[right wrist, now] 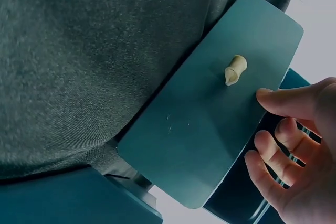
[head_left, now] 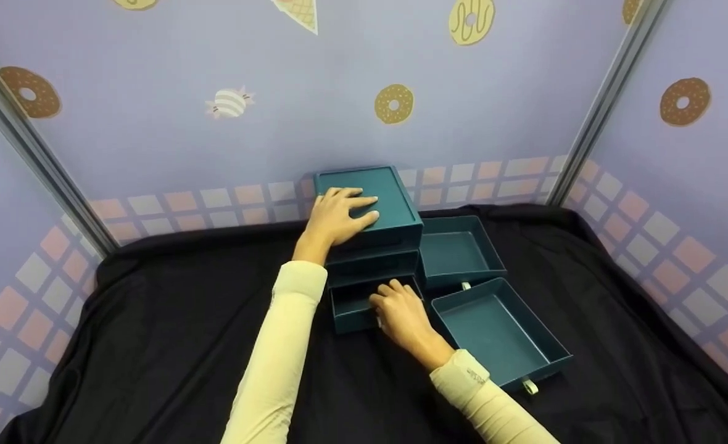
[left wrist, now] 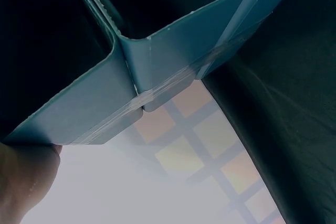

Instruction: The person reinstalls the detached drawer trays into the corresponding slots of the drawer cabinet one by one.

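My left hand (head_left: 337, 216) rests with spread fingers on the top of a dark teal drawer cabinet (head_left: 395, 213). In the left wrist view, part of that hand (left wrist: 29, 177) shows beside the stacked cabinet frames (left wrist: 178, 61), which have clear tape across their seam. The lowest drawer (head_left: 355, 320) stands partly pulled out. My right hand (head_left: 403, 314) holds its front wall, thumb on the outer face and fingers curled over the rim. In the right wrist view, a cream loop pull (right wrist: 236, 69) sticks out of the drawer front (right wrist: 194, 129) next to the thumb.
Two removed teal drawers lie right of the cabinet: one farther back (head_left: 456, 246), one nearer (head_left: 493, 333) with a cream pull tab (head_left: 529, 386). Black cloth (head_left: 185, 345) covers the table. A patterned lilac wall (head_left: 314, 123) stands behind the cabinet, with side panels left and right.
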`<action>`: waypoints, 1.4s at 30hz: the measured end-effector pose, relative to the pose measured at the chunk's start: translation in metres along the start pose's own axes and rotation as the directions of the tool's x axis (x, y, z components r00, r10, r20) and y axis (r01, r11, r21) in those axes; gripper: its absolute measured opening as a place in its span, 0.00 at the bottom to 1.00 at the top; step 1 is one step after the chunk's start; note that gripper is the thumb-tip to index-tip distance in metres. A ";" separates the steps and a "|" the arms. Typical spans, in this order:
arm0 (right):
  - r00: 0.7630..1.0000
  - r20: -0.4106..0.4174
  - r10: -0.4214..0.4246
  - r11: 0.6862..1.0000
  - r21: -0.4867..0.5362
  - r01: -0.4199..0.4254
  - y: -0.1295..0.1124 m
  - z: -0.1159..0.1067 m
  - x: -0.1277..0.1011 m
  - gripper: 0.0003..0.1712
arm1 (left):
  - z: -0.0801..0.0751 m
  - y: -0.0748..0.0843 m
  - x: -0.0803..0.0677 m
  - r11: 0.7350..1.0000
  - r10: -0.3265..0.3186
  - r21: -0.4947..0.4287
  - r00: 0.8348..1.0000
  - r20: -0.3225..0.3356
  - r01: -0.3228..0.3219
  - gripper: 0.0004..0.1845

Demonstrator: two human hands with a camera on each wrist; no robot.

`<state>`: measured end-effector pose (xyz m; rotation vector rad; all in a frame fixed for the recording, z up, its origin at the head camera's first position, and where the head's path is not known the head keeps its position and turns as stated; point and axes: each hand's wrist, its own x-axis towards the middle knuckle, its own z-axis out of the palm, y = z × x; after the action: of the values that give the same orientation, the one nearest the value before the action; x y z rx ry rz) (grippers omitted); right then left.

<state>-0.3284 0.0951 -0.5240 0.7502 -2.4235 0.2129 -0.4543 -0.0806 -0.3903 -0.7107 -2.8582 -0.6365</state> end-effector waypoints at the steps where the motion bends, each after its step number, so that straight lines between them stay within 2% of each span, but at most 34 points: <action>1: 1.000 0.001 0.003 1.000 0.006 -0.003 0.000 0.001 0.000 0.11 | 0.000 -0.001 0.000 1.000 -0.002 0.001 1.000 -0.002 0.002 0.29; 9: 0.999 0.008 0.031 0.998 0.050 -0.032 0.000 0.002 -0.001 0.11 | 0.000 -0.001 -0.002 1.000 0.003 -0.017 1.000 -0.010 -0.003 0.29; 15: 0.998 -0.026 0.053 0.997 0.049 -0.052 0.001 0.005 -0.001 0.10 | -0.002 -0.001 -0.003 1.000 0.002 -0.012 1.000 -0.011 -0.002 0.29; 29: 0.994 -0.043 0.103 0.993 0.054 -0.101 -0.005 0.001 -0.003 0.07 | -0.003 0.000 -0.001 1.000 0.006 -0.016 1.000 -0.012 -0.007 0.28; 35: 0.995 0.001 0.096 0.988 0.122 -0.095 -0.009 -0.001 -0.008 0.13 | -0.002 0.000 -0.001 1.000 0.003 -0.020 1.000 -0.008 -0.003 0.28; 42: 0.995 0.058 0.084 0.987 0.131 -0.091 -0.011 -0.002 -0.008 0.15 | -0.001 0.000 -0.001 1.000 -0.001 -0.027 1.000 -0.005 0.001 0.29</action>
<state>-0.3158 0.0909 -0.5271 0.7162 -2.5135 0.3986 -0.4530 -0.0811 -0.3897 -0.7106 -2.8503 -0.6775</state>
